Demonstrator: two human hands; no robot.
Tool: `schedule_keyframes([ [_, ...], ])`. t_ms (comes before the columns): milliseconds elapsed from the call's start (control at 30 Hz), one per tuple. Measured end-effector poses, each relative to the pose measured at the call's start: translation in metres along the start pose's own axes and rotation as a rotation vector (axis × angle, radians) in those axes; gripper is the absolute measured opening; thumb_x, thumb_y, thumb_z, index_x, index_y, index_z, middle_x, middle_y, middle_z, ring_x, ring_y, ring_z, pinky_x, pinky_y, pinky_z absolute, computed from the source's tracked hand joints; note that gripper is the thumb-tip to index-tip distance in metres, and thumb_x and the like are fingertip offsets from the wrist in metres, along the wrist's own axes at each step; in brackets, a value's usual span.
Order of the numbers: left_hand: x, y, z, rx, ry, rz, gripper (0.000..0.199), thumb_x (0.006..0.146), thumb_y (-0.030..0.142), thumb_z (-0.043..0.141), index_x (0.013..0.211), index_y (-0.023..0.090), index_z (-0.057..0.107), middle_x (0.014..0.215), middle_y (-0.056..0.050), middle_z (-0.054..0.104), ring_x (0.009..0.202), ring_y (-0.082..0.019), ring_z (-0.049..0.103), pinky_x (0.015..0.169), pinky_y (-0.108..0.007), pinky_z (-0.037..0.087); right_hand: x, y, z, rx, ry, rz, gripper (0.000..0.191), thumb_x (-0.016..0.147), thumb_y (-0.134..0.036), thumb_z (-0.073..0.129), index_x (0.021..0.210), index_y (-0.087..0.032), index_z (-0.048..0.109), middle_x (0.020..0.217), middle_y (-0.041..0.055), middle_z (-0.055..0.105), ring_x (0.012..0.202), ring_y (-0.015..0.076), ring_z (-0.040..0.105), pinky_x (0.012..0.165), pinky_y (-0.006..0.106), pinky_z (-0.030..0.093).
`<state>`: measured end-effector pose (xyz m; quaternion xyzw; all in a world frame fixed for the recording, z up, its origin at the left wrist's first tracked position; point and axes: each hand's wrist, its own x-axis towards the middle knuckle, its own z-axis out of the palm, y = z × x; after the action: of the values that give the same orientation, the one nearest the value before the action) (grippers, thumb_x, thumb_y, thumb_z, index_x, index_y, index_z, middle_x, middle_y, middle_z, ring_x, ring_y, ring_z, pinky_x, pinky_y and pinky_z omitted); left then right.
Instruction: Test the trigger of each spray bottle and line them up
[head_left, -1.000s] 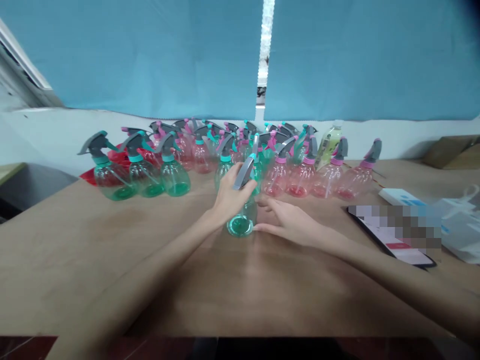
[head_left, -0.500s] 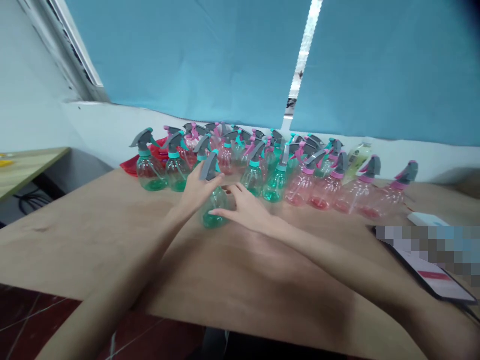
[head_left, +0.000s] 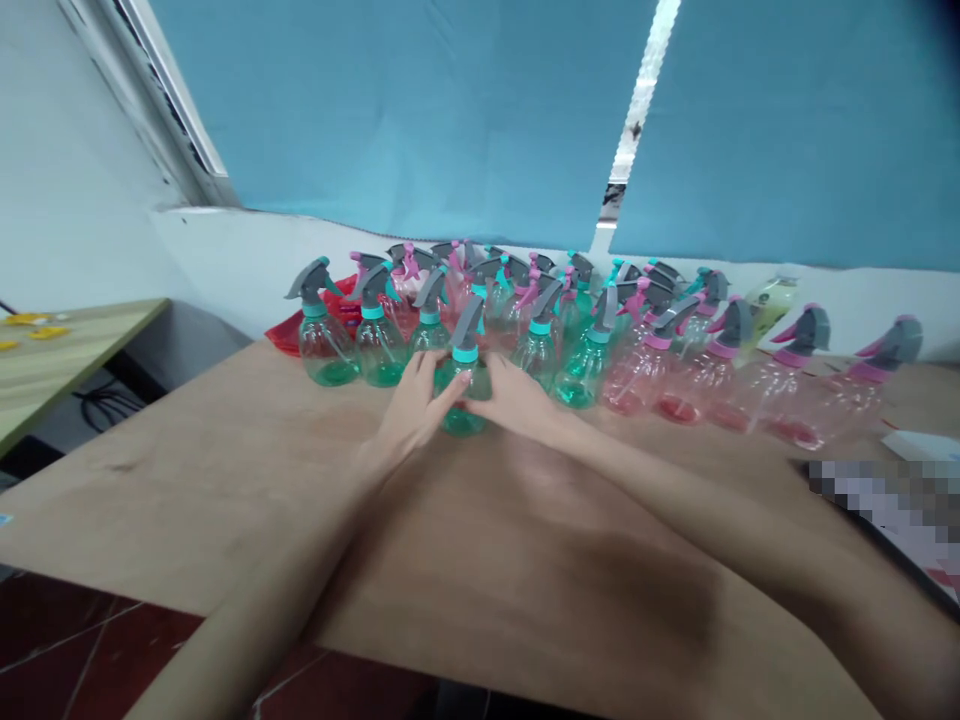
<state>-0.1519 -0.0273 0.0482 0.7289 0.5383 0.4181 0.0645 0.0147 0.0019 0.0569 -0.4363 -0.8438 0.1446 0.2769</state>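
Several yellow pieces (head_left: 49, 333) lay on a pale second tabletop (head_left: 90, 352), far off to the left of my left hand (head_left: 414, 402), with dark cables (head_left: 109, 402) below its edge. Nearer, beyond that hand and to its left, some red wrapping (head_left: 282, 336) sat behind three green spray bottles; the first (head_left: 327, 350) and second (head_left: 381, 350) stood upright, clear of my fingers, and the third (head_left: 430, 325) was just past my knuckles.

Both my hands were wrapped around one green spray bottle (head_left: 465, 355) with a teal collar and a grey head. My left hand gripped its left side, thumb laid across the front; my right hand (head_left: 519, 395) clasped its right side, thumb also in front, the other fingers partly hidden. The bottle was upright, its base low over the brown tabletop (head_left: 187, 480); I couldn't tell whether it touched.

Just beyond my right hand stood two more green bottles (head_left: 585, 368), then, farther to its right, a row of pink spray bottles (head_left: 681, 385), with others crowded behind. A pale yellow-green bottle (head_left: 774, 303) was past those, and well right of my right hand lay a dark-edged device (head_left: 889, 525), partly pixelated.
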Motion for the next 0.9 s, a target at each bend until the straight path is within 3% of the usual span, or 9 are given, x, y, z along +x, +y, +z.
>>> schedule_keyframes([
  [167, -0.002, -0.009, 0.006, -0.012, 0.157, -0.114, 0.038, 0.095, 0.047, 0.037, 0.106, 0.017, 0.057, 0.106, -0.010, 0.063, 0.101, -0.022, 0.059, 0.089, -0.037, 0.046, 0.025, 0.008, -0.009, -0.145, -0.053, 0.102, 0.066, 0.079, -0.053, 0.061, 0.126, -0.009, 0.045, 0.117, 0.0209, 0.062, 0.106, 0.0377, 0.061, 0.083, 0.048, 0.050],
  [267, -0.003, -0.015, 0.010, 0.000, 0.154, -0.140, 0.038, 0.097, 0.046, 0.033, 0.103, 0.017, 0.057, 0.100, -0.009, 0.067, 0.096, -0.021, 0.063, 0.085, -0.035, 0.048, 0.034, 0.007, -0.011, -0.168, -0.052, 0.148, 0.079, 0.076, -0.054, 0.064, 0.135, -0.008, 0.038, 0.127, 0.0227, 0.057, 0.112, 0.0390, 0.058, 0.087, 0.048, 0.048],
  [367, -0.004, -0.019, 0.013, 0.012, 0.114, -0.156, 0.038, 0.097, 0.046, 0.032, 0.101, 0.018, 0.057, 0.097, -0.008, 0.069, 0.093, -0.020, 0.065, 0.080, -0.031, 0.050, 0.039, 0.005, -0.013, -0.188, -0.043, 0.198, 0.080, 0.074, -0.053, 0.066, 0.135, -0.009, 0.039, 0.131, 0.0231, 0.055, 0.114, 0.0382, 0.057, 0.089, 0.046, 0.047],
  [467, -0.005, -0.020, 0.016, 0.043, 0.061, -0.169, 0.040, 0.098, 0.046, 0.030, 0.102, 0.018, 0.058, 0.096, -0.008, 0.070, 0.090, -0.019, 0.066, 0.077, -0.029, 0.050, 0.044, 0.005, -0.016, -0.217, -0.058, 0.253, 0.074, 0.074, -0.052, 0.068, 0.128, -0.008, 0.046, 0.123, 0.0227, 0.060, 0.111, 0.0363, 0.060, 0.085, 0.043, 0.049],
  [667, -0.003, -0.019, 0.013, 0.196, -0.090, -0.187, 0.043, 0.095, 0.046, 0.037, 0.131, 0.027, 0.051, 0.078, -0.003, 0.066, 0.074, -0.022, 0.065, 0.071, -0.032, 0.048, 0.049, 0.008, -0.020, -0.228, -0.064, 0.271, 0.073, 0.071, -0.054, 0.070, 0.123, -0.005, 0.050, 0.113, 0.0236, 0.064, 0.106, 0.0357, 0.062, 0.082, 0.041, 0.049],
  [800, 0.001, -0.021, 0.012, 0.453, -0.191, -0.184, 0.052, 0.095, 0.051, 0.034, 0.144, 0.036, 0.034, 0.090, -0.008, 0.063, 0.078, -0.029, 0.066, 0.067, -0.036, 0.048, 0.049, 0.011, -0.020, -0.219, -0.064, 0.255, 0.078, 0.069, -0.057, 0.072, 0.124, -0.006, 0.049, 0.112, 0.0233, 0.065, 0.105, 0.0363, 0.062, 0.081, 0.041, 0.049],
  [900, 0.002, -0.023, 0.014, 0.543, -0.232, -0.194, 0.052, 0.095, 0.052, 0.033, 0.144, 0.036, 0.034, 0.099, -0.011, 0.061, 0.081, -0.031, 0.067, 0.067, -0.037, 0.048, 0.050, 0.011, -0.020, -0.214, -0.060, 0.260, 0.076, 0.069, -0.054, 0.073, 0.124, -0.007, 0.048, 0.113, 0.0231, 0.065, 0.106, 0.0361, 0.062, 0.081, 0.040, 0.049],
])
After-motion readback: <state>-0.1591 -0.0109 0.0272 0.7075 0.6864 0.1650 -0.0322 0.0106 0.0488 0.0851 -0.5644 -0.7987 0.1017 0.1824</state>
